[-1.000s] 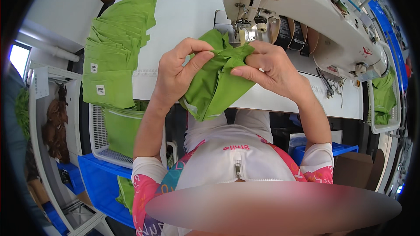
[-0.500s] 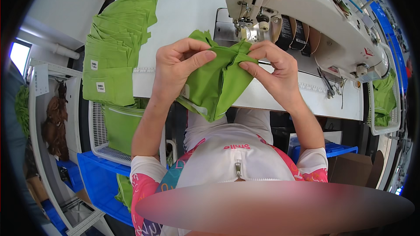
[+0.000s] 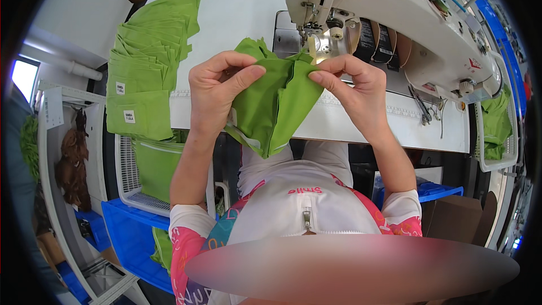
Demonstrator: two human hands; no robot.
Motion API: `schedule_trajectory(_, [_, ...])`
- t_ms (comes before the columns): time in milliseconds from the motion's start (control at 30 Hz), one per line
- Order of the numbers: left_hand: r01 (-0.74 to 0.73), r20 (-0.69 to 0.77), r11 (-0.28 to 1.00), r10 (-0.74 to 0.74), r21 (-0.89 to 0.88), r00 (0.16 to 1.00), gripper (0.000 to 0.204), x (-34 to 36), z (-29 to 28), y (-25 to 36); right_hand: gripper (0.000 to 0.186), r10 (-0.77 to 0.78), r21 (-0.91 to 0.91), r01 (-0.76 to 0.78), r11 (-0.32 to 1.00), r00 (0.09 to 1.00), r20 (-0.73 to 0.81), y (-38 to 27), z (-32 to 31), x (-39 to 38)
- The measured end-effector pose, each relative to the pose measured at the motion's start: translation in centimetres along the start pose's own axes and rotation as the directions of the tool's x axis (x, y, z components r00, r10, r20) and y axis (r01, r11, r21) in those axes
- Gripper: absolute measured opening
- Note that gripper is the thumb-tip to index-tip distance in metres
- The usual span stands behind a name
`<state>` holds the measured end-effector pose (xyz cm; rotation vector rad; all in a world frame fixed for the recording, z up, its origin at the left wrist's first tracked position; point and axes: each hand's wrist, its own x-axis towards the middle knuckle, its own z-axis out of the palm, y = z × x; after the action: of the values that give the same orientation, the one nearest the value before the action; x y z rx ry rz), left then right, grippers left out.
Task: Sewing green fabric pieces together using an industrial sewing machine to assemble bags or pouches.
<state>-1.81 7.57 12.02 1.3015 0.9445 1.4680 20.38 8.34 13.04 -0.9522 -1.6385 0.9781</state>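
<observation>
A folded green fabric piece (image 3: 270, 104) hangs between my hands over the table's front edge, a seam running down its middle. My left hand (image 3: 223, 87) pinches its upper left edge between thumb and fingers. With thumb and forefinger, my right hand (image 3: 353, 90) grips the upper right edge. The lower point of the cloth dangles above my lap, and a pale strip shows along its lower left side. Just beyond the cloth stands a white sewing machine (image 3: 403, 17), its needle area (image 3: 309, 31) close behind the fabric's top.
Overlapping green fabric pieces (image 3: 149, 51) with white labels lie at the table's left. Scissors (image 3: 422, 106) rest right of my right hand. A white basket (image 3: 127, 175) and blue bin (image 3: 132, 231) stand at lower left; another white basket (image 3: 511, 152) holds green cloth at right.
Both hands and the fabric have shifted slightly left. My right hand now holds the upper corner with its fingers closer together, and the cloth's folds have turned a little.
</observation>
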Motion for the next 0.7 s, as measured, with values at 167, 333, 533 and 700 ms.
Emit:
schedule_trajectory(167, [-0.046, 0.063, 0.998, 0.043, 0.040, 0.997, 0.009, 0.3, -0.6, 0.0, 0.010, -0.012, -0.066, 0.014, 0.998, 1.000, 0.028, -0.3, -0.8, 0.0])
schedule_trajectory(333, [-0.013, 0.104, 0.999, 0.018, -0.047, 0.994, 0.009, 0.5, -0.4, -0.2, 0.012, 0.010, -0.075, -0.005, 0.997, 0.998, 0.060, -0.3, -1.1, 0.2])
schedule_trajectory(533, [0.060, 0.138, 0.993, -0.045, -0.106, 0.989, 0.010, 0.9, -0.9, -0.4, 0.012, -0.035, -0.070, 0.042, 0.997, 0.995, 0.097, 0.0, -1.2, 0.5])
schedule_trajectory(700, [0.174, 0.121, 0.985, -0.172, -0.004, 0.978, 0.011, 1.7, -5.0, 0.9, 0.021, -0.296, -0.247, 0.345, 0.906, 0.931, 0.213, -1.6, 1.4, 2.1])
